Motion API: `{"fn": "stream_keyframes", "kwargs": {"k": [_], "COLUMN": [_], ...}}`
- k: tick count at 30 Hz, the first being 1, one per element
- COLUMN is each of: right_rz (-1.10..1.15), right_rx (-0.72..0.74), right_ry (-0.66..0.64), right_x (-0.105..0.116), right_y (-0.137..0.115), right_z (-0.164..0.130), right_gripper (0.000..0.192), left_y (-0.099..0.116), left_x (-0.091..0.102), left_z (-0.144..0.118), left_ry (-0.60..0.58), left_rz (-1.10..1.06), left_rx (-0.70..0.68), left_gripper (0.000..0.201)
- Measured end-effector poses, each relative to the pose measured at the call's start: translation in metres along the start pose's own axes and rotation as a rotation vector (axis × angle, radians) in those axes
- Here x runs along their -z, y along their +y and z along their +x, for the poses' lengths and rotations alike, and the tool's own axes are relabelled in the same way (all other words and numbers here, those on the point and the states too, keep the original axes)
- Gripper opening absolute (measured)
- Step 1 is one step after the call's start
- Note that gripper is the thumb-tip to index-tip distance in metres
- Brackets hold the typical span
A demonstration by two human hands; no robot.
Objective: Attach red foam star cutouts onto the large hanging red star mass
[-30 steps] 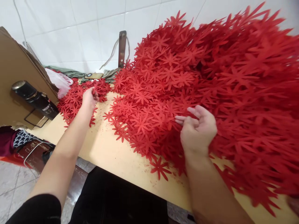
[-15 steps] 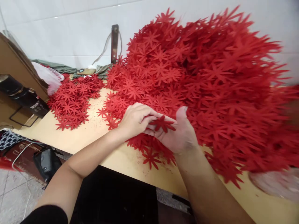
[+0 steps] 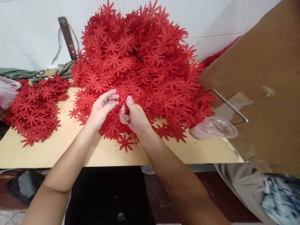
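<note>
A big heap of red flower-shaped pieces with narrow petals [image 3: 150, 59] covers the middle of the table. My left hand [image 3: 99, 109] is held over the front of the heap, its fingers apart and nothing visible in them. Close beside it is my right hand [image 3: 136, 117], with the thumb up and the fingers curled inward. A dark red patch shows between that thumb and the fingers; I cannot tell if it is a held piece or the heap behind. Below the hands, a single red flower piece [image 3: 125, 142] lies near the table's front edge.
On the pale table [image 3: 70, 153], a smaller pile of red flower pieces [image 3: 35, 109] lies left, beside a white plastic bag [image 3: 8, 90]. To the right are a clear plastic container [image 3: 213, 128] and a large cardboard box [image 3: 264, 93]. A cloth [image 3: 21, 73] lies along the wall.
My view has turned to the right. The hands, which were together with a red flower piece on my right palm, have come apart. My right fingers have curled in.
</note>
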State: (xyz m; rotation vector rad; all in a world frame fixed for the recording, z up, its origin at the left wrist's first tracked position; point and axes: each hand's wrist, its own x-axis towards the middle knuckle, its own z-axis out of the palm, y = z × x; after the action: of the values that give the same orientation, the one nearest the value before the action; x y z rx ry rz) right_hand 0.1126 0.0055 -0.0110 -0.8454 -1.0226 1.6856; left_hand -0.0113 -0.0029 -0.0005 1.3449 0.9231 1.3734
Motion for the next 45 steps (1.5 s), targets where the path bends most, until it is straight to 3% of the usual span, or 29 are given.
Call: {"fn": "stream_keyframes", "kwargs": {"k": [5,11,14,20,23,26,32,38,42,45], "right_rz": [0.075,0.109,0.114,0.199,0.289,0.300,0.122,-0.187,-0.376,-0.439], "right_rx": [0.038,0.140,0.105,0.067,0.077,0.048,0.017,0.224,0.354,0.418], "right_ry": [0.045,-0.055,-0.078,-0.088,-0.069,-0.062,-0.049,-0.127,0.012,0.088], "right_x": [0.004,0.004,0.003,-0.011,-0.017,-0.022,-0.023,-0.017,-0.011,-0.005], "right_y": [-0.003,-0.008,-0.008,-0.003,-0.005,-0.006,-0.006,-0.010,-0.007,-0.005], "right_z": [0.003,0.004,0.006,0.014,0.017,0.020,0.023,0.021,0.031,0.039], "right_gripper": [0.043,0.019,0.028,0.044,0.031,0.017,0.021,0.022,0.009,0.012], "left_y": [-0.007,-0.012,-0.015,-0.023,-0.026,-0.029,-0.032,-0.031,-0.030,-0.028], "left_x": [-0.012,-0.014,-0.009,-0.001,0.005,0.009,0.010,0.013,0.011,0.008], "left_z": [0.002,0.005,0.005,0.002,0.002,0.003,0.005,0.005,0.002,-0.001], "left_ry": [0.004,0.024,0.064,0.120,0.112,0.144,0.272,0.410,0.375,0.366], "left_rz": [-0.070,-0.117,-0.133,0.020,0.146,0.157,0.070,0.228,0.285,0.305], "left_rx": [0.062,0.085,0.072,-0.102,-0.206,-0.209,-0.143,-0.176,-0.220,-0.232], "left_gripper": [0.030,0.034,0.037,0.041,0.033,0.024,0.016,0.009,0.007,0.011]}}
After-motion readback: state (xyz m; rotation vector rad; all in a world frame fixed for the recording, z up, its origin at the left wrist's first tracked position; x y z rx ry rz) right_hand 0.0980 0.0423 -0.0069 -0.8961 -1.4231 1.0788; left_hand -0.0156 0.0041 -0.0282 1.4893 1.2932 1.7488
